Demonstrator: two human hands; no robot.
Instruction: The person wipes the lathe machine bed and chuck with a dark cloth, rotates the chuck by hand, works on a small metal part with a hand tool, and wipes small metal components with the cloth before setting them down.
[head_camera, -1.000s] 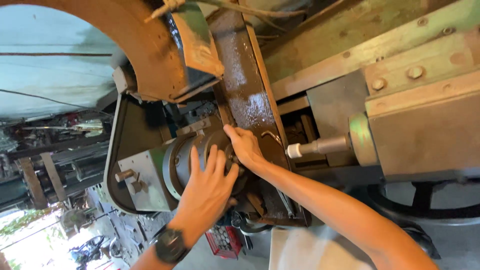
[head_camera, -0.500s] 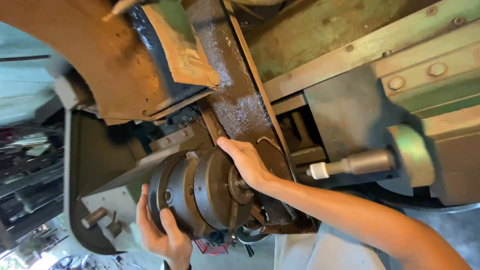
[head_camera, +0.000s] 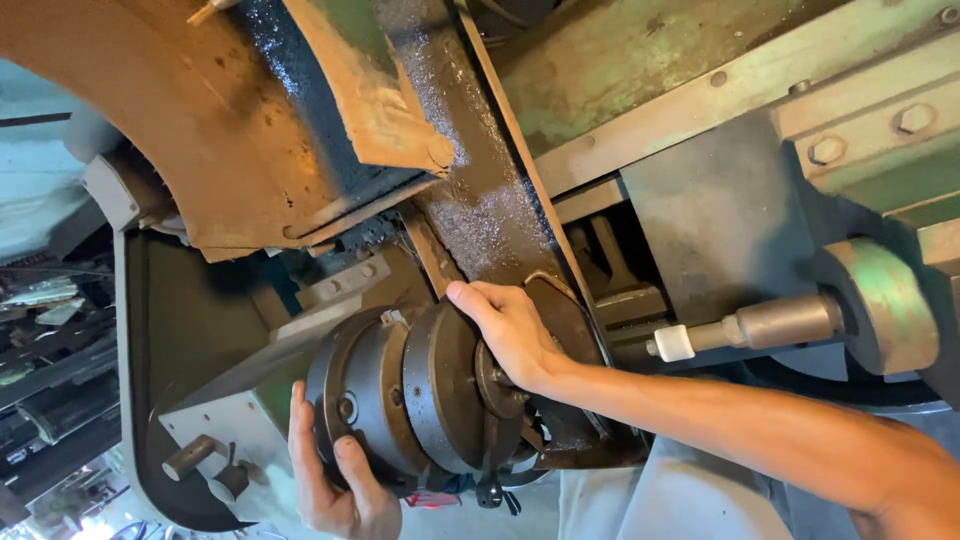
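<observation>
A large old lathe (head_camera: 640, 110) with worn green paint and rust fills the view, its dark bed (head_camera: 480, 190) speckled with metal chips running away above the fingers. Beyond the right hand's wrist, a grey tailstock spindle (head_camera: 770, 325) with a white tip points toward the hands.

The round steel chuck (head_camera: 400, 400) sits directly under both hands, mounted on the grey headstock (head_camera: 240, 400), with a stepped disc workpiece (head_camera: 455, 395) clamped against its face.

The right arm reaches in from the lower right corner, forearm stretched straight. The right hand (head_camera: 515, 335) lies palm-down over the disc's front, fingers close together and curved over its upper rim, touching the metal.

The left hand (head_camera: 335, 480) comes up from the bottom edge and cups the chuck's underside; its fingers are slightly spread and wrapped around the chuck body, thumb pressing the rim near a chuck key socket (head_camera: 345, 408).
</observation>
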